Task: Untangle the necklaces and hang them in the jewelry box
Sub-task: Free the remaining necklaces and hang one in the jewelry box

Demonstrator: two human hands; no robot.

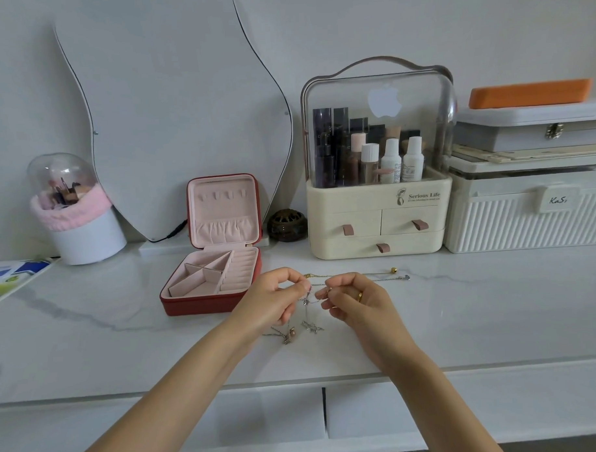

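Note:
A tangle of thin silver and gold necklaces (308, 322) lies on the white marble table (124, 333), with pendants resting near the front and chain ends trailing right toward a gold bead (393, 270). My left hand (275, 301) pinches a chain at the tangle's top. My right hand (351, 300), wearing a gold ring, pinches the chain a few centimetres to the right. A red jewelry box (213, 298) with pink lining stands open just left of my hands, its lid upright showing a row of hooks (223, 194) and a pocket.
A cream cosmetics organiser (379, 219) with a clear cover stands behind my hands. White storage boxes (526, 218) are stacked at the right. A curvy mirror (171, 112) leans on the wall, a small dark burner (286, 224) beside it, and a brush holder (77, 220) at left.

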